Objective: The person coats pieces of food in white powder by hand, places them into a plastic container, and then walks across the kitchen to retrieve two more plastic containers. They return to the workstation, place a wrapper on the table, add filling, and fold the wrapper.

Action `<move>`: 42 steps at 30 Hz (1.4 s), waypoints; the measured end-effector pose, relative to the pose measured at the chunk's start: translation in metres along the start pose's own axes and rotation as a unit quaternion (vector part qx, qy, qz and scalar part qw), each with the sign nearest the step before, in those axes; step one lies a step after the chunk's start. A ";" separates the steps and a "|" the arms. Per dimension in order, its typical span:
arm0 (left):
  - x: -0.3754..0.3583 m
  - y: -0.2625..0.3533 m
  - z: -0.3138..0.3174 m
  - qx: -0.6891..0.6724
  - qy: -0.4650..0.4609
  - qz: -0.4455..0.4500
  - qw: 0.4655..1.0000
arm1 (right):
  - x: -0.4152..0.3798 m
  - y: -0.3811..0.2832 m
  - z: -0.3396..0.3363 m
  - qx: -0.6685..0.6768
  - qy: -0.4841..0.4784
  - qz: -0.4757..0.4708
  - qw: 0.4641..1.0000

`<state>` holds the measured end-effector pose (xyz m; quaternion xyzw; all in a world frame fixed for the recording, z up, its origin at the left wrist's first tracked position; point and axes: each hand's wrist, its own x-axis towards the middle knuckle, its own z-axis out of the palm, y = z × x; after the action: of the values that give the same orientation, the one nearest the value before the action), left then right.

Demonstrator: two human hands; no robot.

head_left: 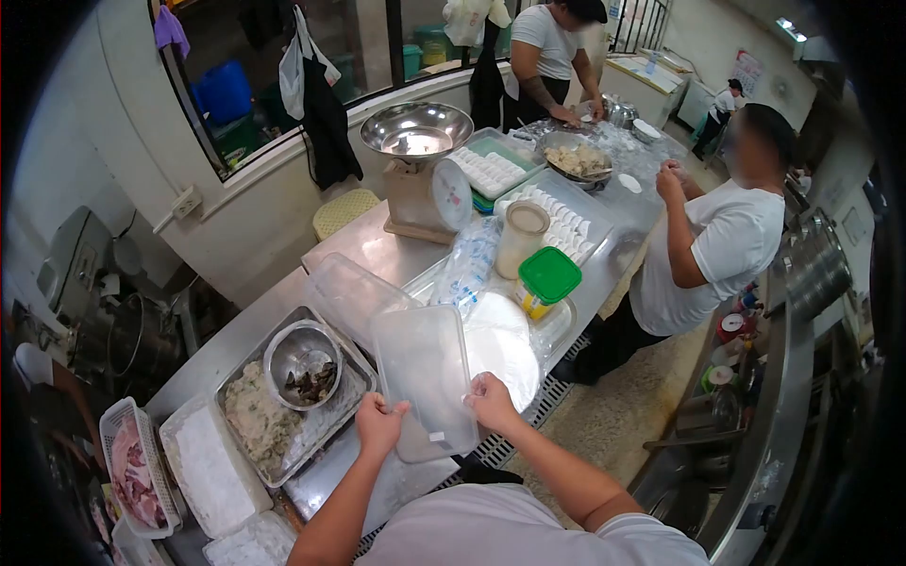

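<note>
A rectangular translucent plastic container (422, 368) is held up between my two hands, tilted over the front of the steel table. My left hand (381, 424) grips its near left edge, with the thumb along the rim. On the opposite long side, my right hand (493, 402) pinches the right edge. Left of the container sits a metal tray (283, 472) of pale minced filling (253, 415), and a steel bowl (288, 361) with dark pieces rests in that tray. Behind is another clear plastic container (354, 292). A round white stack (500, 340) lies just beyond my right hand.
A scale (425, 193) with a steel pan, a green-lidded tub (547, 278), a jar (522, 241) and trays of dumplings (557, 222) stand farther along. Two co-workers (713, 236) (552, 61) work there. A basket of meat (137, 467) is at left.
</note>
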<state>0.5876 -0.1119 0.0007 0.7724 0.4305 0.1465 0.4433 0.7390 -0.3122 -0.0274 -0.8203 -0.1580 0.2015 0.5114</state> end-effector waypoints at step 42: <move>0.079 0.105 -0.064 0.081 0.031 0.224 0.971 | -0.020 -0.066 -0.004 -0.080 0.058 -0.056 0.994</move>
<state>0.6508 -0.0384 0.1096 0.8778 0.2701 0.2307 0.3213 0.7197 -0.2966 0.0372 -0.8589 -0.1890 0.1110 0.4629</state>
